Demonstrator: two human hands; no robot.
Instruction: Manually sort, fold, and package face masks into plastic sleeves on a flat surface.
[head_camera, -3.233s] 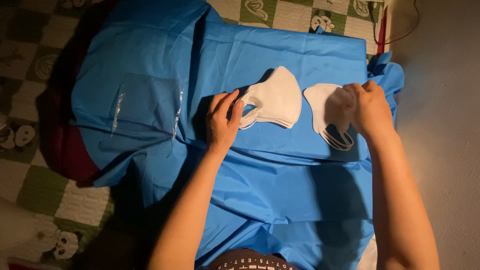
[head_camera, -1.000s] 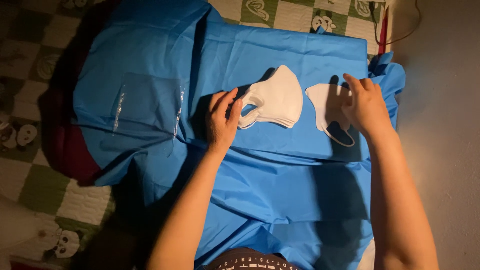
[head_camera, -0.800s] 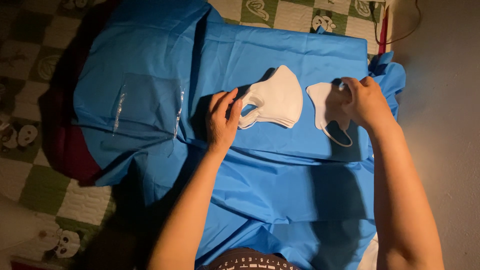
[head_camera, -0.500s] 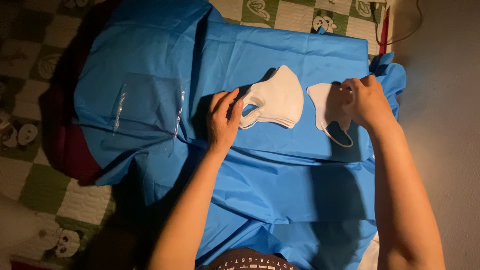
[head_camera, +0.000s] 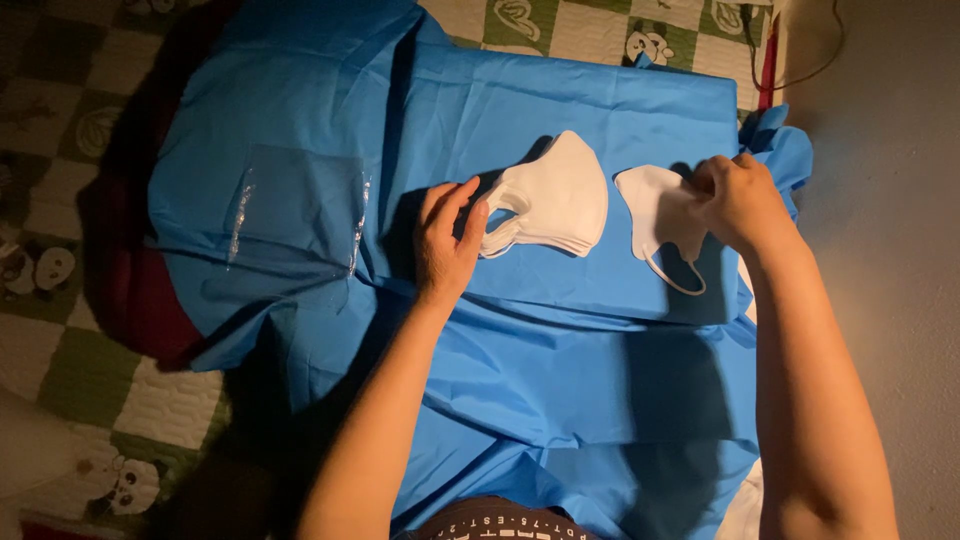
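Right grip (head_camera: 735, 200) pinches a single white mask (head_camera: 660, 215) near the blue sheet's (head_camera: 560, 380) right edge; left grip (head_camera: 448, 240) rests open, fingertips touching the mask stack (head_camera: 555, 200).

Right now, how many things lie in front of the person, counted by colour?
White: 2 – a stack of masks under the left hand's fingertips, and a single mask gripped by the right hand.
Blue: 1 – the spread cloth.
Clear: 1 – a plastic sleeve lying on the cloth.
Total: 4
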